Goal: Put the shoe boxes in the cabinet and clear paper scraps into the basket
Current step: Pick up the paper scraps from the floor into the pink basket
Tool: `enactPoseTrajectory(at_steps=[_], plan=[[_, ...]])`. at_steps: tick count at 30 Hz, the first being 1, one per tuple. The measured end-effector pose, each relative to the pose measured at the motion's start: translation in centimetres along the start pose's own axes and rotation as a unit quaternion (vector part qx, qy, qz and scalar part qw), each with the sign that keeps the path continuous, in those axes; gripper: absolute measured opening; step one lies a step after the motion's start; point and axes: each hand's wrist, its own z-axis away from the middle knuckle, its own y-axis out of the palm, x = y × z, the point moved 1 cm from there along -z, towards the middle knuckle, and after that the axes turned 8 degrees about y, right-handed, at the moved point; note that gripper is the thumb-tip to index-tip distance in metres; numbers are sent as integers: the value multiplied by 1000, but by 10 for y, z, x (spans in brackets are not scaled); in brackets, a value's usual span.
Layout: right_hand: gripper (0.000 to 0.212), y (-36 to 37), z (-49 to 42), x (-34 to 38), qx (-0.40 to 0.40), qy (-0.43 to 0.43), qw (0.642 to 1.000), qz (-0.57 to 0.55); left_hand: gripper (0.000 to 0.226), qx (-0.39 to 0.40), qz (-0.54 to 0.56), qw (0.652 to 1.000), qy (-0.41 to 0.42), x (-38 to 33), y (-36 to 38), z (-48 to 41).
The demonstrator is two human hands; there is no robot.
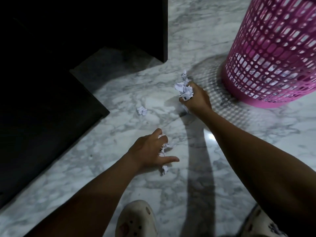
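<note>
Pink mesh basket [273, 57] upright on marble floor [119, 168] | right hand [196, 98] grips crumpled paper wad [185, 90] near its base | left hand [150, 149] seemingly pinches scraps [166, 146] on floor | loose scrap [142, 110] lies near dark cabinet [51, 82]

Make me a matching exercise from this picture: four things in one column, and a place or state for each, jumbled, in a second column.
Column one
1. pink plastic mesh basket
2. right hand
3. left hand
4. lone crumpled white paper scrap

Column two
A. lies untouched on the grey-veined marble floor
B. stands upright at the upper right
C. grips a wad of crumpled white paper
D. curls its fingers round paper scraps low on the floor

Pairs: 1-B, 2-C, 3-D, 4-A
</note>
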Motion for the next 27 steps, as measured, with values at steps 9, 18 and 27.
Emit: enactPoseTrajectory(at_steps=[9, 18, 27], plan=[[38, -1, -3, 2, -10, -13, 1000, -17, 26, 35, 12, 995, 96, 9, 13, 13], [24, -8, -18, 9, -43, -8, 999, -24, 24, -141, 141, 966, -164, 27, -2, -11], [62, -29, -52, 16, -140, -48, 989, -13, 16, -245, 129, 897, -346, 61, -6, -58]])
